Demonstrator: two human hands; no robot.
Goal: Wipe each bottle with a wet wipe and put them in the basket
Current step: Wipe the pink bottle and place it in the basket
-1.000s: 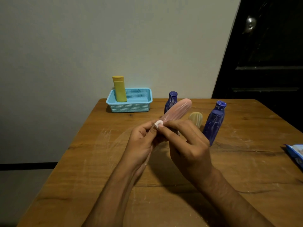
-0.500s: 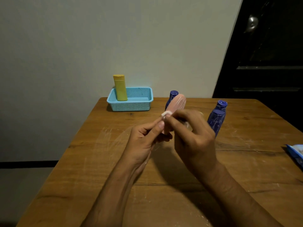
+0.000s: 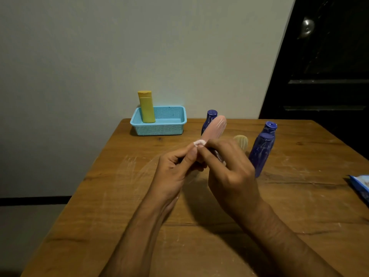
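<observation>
Hands working mid-frame: left hand [image 3: 175, 168] pinching wipe [image 3: 199, 142], right hand [image 3: 229, 168] gripping pink bottle [image 3: 216, 126]. Wet bottle maybe slipping, knocking blue bottle [image 3: 261, 152].

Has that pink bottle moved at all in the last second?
Yes. The pink bottle has swung more upright, and its far end now overlaps the dark blue bottle standing behind it.

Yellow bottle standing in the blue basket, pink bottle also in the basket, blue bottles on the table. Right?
Not quite. The pink bottle is not in the basket: both hands hold it above the table, the left hand and the right hand, with a white wipe pinched against it. The head view shows this. The yellow bottle does stand in the basket, and the blue bottles are on the table.
</observation>
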